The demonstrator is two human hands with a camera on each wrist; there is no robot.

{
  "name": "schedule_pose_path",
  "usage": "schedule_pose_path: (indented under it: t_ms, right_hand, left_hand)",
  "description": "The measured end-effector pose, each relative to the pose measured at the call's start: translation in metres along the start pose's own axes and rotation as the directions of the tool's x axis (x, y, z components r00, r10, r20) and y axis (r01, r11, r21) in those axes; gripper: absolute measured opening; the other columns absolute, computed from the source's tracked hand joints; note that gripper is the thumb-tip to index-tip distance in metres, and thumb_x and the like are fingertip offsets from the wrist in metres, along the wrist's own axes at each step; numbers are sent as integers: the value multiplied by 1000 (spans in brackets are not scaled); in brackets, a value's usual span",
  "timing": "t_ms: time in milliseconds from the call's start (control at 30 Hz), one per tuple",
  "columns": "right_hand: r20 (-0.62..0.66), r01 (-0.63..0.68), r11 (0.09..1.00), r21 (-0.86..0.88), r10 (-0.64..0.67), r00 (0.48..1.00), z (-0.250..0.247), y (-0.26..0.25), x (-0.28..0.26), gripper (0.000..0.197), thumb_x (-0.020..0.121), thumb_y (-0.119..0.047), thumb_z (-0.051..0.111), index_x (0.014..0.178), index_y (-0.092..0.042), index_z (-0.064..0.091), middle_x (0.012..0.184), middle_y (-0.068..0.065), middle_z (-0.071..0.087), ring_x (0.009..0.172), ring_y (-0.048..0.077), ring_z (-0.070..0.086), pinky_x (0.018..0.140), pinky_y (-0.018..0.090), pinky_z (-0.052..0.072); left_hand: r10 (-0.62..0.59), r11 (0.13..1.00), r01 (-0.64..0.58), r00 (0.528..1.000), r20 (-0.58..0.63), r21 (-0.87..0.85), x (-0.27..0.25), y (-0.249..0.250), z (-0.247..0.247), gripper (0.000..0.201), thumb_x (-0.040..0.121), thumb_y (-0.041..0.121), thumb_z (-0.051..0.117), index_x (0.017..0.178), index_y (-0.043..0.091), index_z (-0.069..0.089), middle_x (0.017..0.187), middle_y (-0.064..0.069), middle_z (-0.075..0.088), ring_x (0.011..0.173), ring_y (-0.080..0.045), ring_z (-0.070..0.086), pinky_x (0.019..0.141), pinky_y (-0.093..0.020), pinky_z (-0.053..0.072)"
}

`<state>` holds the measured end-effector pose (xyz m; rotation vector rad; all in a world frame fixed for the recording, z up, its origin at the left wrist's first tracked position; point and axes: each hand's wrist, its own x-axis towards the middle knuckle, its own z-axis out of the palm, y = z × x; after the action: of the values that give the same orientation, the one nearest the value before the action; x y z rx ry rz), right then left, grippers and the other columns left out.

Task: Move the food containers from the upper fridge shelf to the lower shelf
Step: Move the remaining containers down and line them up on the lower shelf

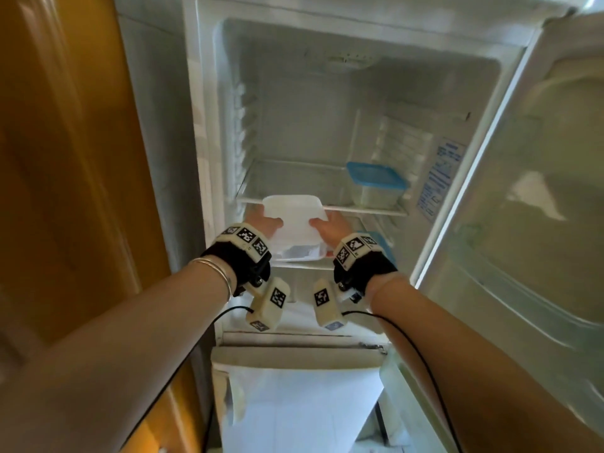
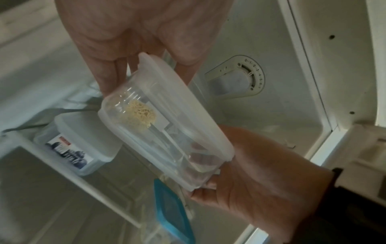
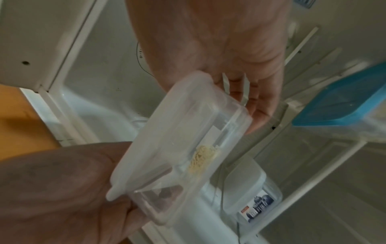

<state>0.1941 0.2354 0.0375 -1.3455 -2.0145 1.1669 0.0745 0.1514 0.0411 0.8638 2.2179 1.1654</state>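
Observation:
I hold a clear food container (image 1: 294, 220) with a white lid between both hands, level with the front rail of the upper shelf (image 1: 366, 209). My left hand (image 1: 261, 223) grips its left end and my right hand (image 1: 330, 228) its right end, thumbs on the lid. The left wrist view shows the container (image 2: 167, 123) tilted, with a pale clump of food inside, and fingers (image 2: 108, 74) under its base. A blue-lidded container (image 1: 376, 184) stands at the right of the upper shelf. Another blue lid (image 1: 380, 243) shows lower down, behind my right wrist.
A white-lidded container with a dark printed label (image 2: 79, 143) stands on a shelf beside the held one; which shelf I cannot tell. The fridge door (image 1: 523, 191) hangs open on the right. A wooden panel (image 1: 65, 158) flanks the left. A thermostat dial (image 2: 246, 74) sits on the inner wall.

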Motion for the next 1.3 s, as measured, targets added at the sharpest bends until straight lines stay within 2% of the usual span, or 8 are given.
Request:
schedule_pose_path:
  t_ms: [100, 267, 633, 800, 933, 1066, 1200, 1300]
  right_hand:
    - [26, -8, 999, -43, 10, 1000, 4, 11, -9, 54, 90, -30, 54, 133, 0, 42, 135, 18, 53, 122, 36, 53, 103, 43, 45]
    - [97, -55, 996, -70, 62, 993, 23, 22, -5, 55, 90, -32, 49, 135, -2, 42, 138, 19, 50, 123, 38, 51, 103, 48, 45]
    - [85, -108, 986, -129, 119, 989, 59, 18, 68, 49, 96, -27, 41, 137, -1, 44, 140, 19, 48, 128, 33, 48, 104, 36, 38]
    - [65, -94, 990, -101, 101, 993, 73, 23, 104, 40, 96, -19, 42, 129, 1, 53, 111, 17, 58, 104, 27, 56, 87, 32, 42]
    - [79, -87, 994, -70, 92, 993, 80, 28, 122, 41, 96, -17, 43, 134, -3, 50, 133, 18, 57, 123, 32, 53, 103, 35, 42]
    - [134, -79, 994, -74, 89, 987, 84, 31, 141, 41, 96, -18, 43, 134, -5, 49, 134, 15, 56, 123, 29, 53, 102, 32, 41]
    - [175, -72, 993, -90, 87, 981, 89, 32, 157, 42, 95, -21, 44, 134, -5, 49, 131, 15, 57, 119, 29, 55, 91, 29, 43]
    - [195, -77, 995, -64, 88, 977, 93, 34, 168, 43, 93, -21, 47, 134, -6, 50, 132, 15, 58, 120, 30, 55, 96, 30, 42]
  left_hand:
    - [-35, 999, 35, 999, 11, 9, -8, -13, 6, 60, 91, 19, 53, 145, 9, 30, 143, -16, 45, 126, -32, 51, 101, -36, 45]
    - [-90, 996, 89, 995, 42, 29, -3, -30, 8, 66, 88, 26, 54, 147, 11, 28, 149, -15, 38, 132, -32, 44, 110, -41, 40]
    - [-78, 997, 80, 994, 78, -16, 81, -48, 11, 77, 79, 26, 72, 143, 9, 33, 145, -11, 46, 132, -28, 45, 111, -37, 37]
    - [-77, 995, 78, 997, 17, -66, 117, -57, 23, 84, 82, 27, 69, 150, 12, 23, 155, -8, 30, 143, -25, 32, 117, -35, 28]
    - [-99, 988, 94, 994, -36, -121, 134, -58, 34, 83, 83, 22, 69, 150, 10, 21, 156, -9, 29, 143, -26, 30, 118, -34, 24]
    - [-97, 992, 90, 992, -82, -86, 154, -56, 36, 84, 81, 20, 70, 150, 13, 23, 155, -11, 30, 143, -28, 30, 118, -37, 27]
    - [-117, 993, 115, 987, -108, -22, 169, -50, 35, 76, 83, 18, 69, 146, 4, 30, 153, -13, 32, 141, -26, 33, 118, -30, 25]
    - [-159, 987, 159, 981, -110, -2, 180, -52, 36, 72, 83, 20, 69, 143, 2, 35, 149, -14, 40, 137, -27, 41, 116, -30, 30]
